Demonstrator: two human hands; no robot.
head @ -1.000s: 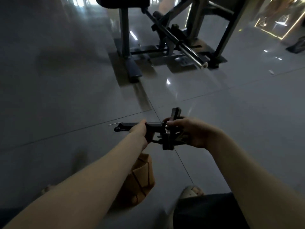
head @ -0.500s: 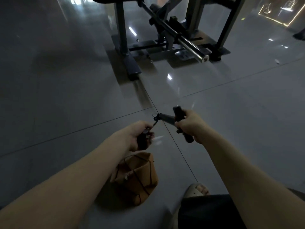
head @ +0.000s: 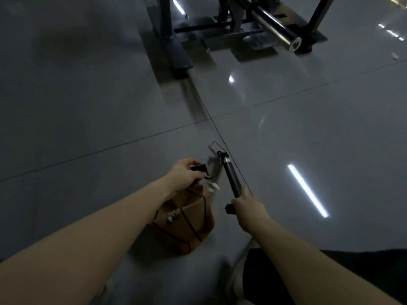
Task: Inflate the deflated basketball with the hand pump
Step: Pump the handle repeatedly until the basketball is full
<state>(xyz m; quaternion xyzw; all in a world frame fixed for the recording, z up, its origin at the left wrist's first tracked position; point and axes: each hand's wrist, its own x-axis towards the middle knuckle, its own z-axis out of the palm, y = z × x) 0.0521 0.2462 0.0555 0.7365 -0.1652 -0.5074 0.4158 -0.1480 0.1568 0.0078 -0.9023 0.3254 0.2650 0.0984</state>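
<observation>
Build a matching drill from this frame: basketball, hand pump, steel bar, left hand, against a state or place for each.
Things:
1. basketball
2. hand pump
3. steel bar
4. left hand

States or places:
A. gripped by the right hand
B. shiny, on the gym machine at the top of the view
C. collapsed on the floor
D. pinching a small black part

Pairs: 1-C, 2-A, 3-B, 4-D
</observation>
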